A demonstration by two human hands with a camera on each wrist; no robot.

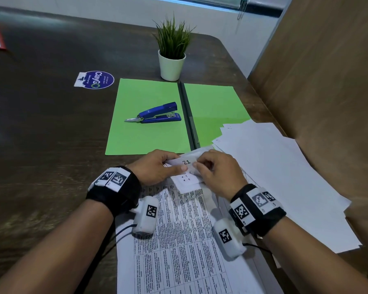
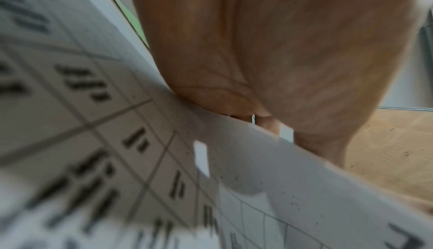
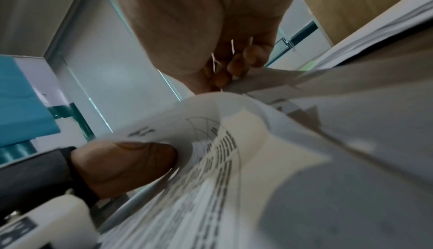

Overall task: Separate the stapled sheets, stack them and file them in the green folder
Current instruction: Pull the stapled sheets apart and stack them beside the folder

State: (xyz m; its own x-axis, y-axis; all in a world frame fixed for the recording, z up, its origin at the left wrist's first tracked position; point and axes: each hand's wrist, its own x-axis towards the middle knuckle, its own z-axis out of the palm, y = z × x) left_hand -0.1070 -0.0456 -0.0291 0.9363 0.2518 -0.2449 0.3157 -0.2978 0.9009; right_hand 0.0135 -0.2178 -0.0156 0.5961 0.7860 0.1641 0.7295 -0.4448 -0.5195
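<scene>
A set of printed sheets [image 1: 183, 234] with table text lies lengthwise in front of me, its far end curled up. My left hand [image 1: 157, 168] pinches that curled end, marked "21", from the left. From the right my right hand [image 1: 217, 172] pinches the same end [image 3: 211, 123]. The open green folder [image 1: 149, 132] lies flat just beyond the hands. A loose pile of white sheets [image 1: 280, 177] covers the folder's right half near corner. In the left wrist view the palm [image 2: 269, 49] sits over the blurred printed page [image 2: 93, 123].
A blue stapler [image 1: 157, 114] lies on the folder's left half. Behind the folder stands a potted plant [image 1: 172, 54]. A round sticker [image 1: 96, 80] is on the dark table [image 1: 40, 134]. A wooden panel [image 1: 327, 71] rises at the right.
</scene>
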